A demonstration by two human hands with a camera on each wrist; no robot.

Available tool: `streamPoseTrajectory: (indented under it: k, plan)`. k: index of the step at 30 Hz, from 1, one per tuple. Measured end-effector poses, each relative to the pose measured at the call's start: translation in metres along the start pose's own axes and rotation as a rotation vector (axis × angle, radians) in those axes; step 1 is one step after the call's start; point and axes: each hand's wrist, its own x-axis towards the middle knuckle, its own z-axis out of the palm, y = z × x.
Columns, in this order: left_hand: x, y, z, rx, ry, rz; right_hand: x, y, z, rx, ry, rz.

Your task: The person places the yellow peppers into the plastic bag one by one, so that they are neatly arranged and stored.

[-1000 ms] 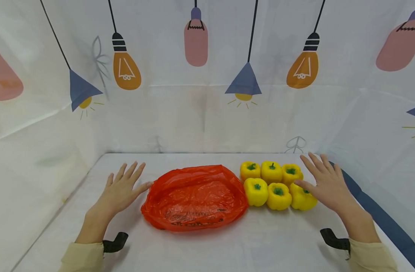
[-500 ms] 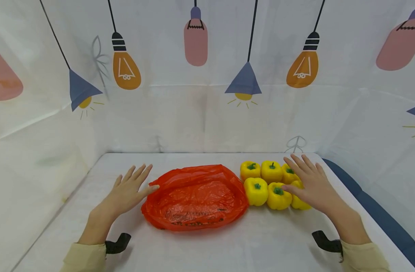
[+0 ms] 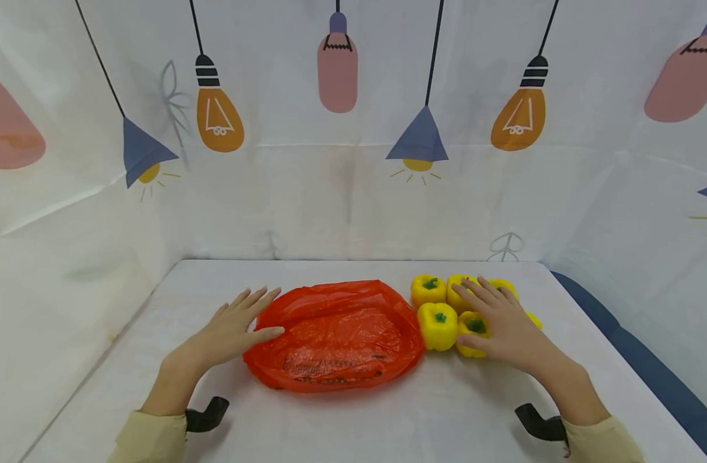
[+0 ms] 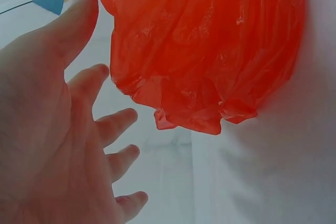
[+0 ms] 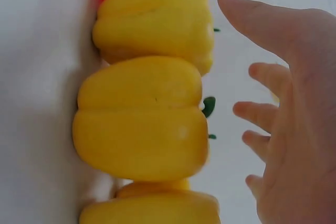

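Observation:
A red plastic bag lies on the white table, its mouth spread wide and dark print showing inside. My left hand hovers at the bag's left edge with fingers spread; in the left wrist view the fingers stand apart from the crumpled red film. Right of the bag, several yellow bell peppers with green stems stand in two rows. Above the right-hand peppers hovers my right hand, fingers extended, hiding part of them. The right wrist view shows a gap between that hand and the nearest pepper.
The white table reaches back to a white curtain printed with lamps and bulbs. Dark blue padding runs along the right side. A black wrist mount sticks out from each sleeve.
My right hand has moved left across the peppers, uncovering some at the far right. The left hand has drifted right, over the bag's edge. Bag and peppers stay in place.

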Motion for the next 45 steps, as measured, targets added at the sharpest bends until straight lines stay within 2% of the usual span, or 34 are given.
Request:
streamPoseTrajectory:
  k: [12,20,27,35,42,45]
  plan:
    - [0.002,0.004,0.001,-0.028,-0.094,0.007,0.004,-0.02,0.017,-0.032,-0.045,-0.017]
    - [-0.001,0.006,0.004,-0.157,-0.161,0.002,0.006,-0.031,0.019,-0.03,-0.054,-0.024]
    - [-0.001,0.007,0.005,-0.125,-0.15,0.022,0.013,-0.039,0.021,-0.011,-0.051,-0.046]
    - [0.002,0.005,0.009,-0.121,-0.148,0.0,0.018,-0.041,0.025,0.004,-0.059,-0.043]
    - [0.002,0.006,0.011,-0.123,-0.143,-0.009,0.018,-0.04,0.017,0.038,0.034,-0.091]
    - [0.003,0.006,0.011,-0.109,-0.137,-0.005,0.018,-0.042,0.012,0.049,0.056,-0.086]
